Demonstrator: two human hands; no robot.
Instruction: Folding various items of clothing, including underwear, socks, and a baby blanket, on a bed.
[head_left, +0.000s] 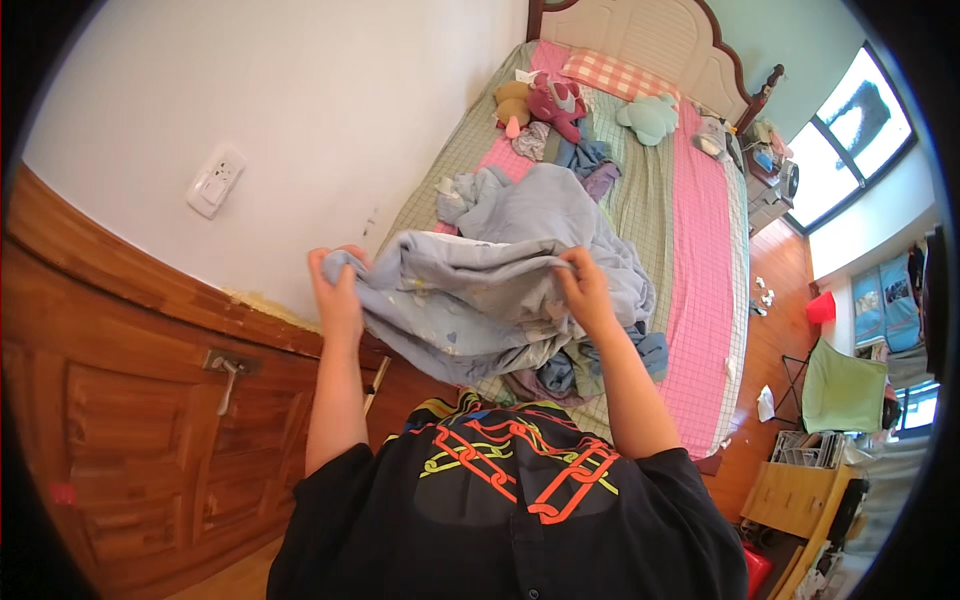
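A grey-blue quilt or duvet cover (450, 315) with small printed motifs, one a heart, is stretched between my two hands. My left hand (337, 289) grips one bunched corner beside the white wall. Its opposite edge is pinched in my right hand (585, 289), over the bed. The rest of this bedding spreads in a rumpled heap (544, 202) on the bed's striped sheet (705, 262). Below the raised cloth, more crumpled fabric (559, 375) in blue and purple lies near the bed's foot.
Plush toys (556, 103), a mint cushion (649, 118) and a checked pillow (619, 73) lie towards the headboard (637, 34). A wooden door (135, 420) stands at my left. On the right are a green folding chair (844, 386), a wooden cabinet (787, 495) and paper scraps (763, 296) on the floor.
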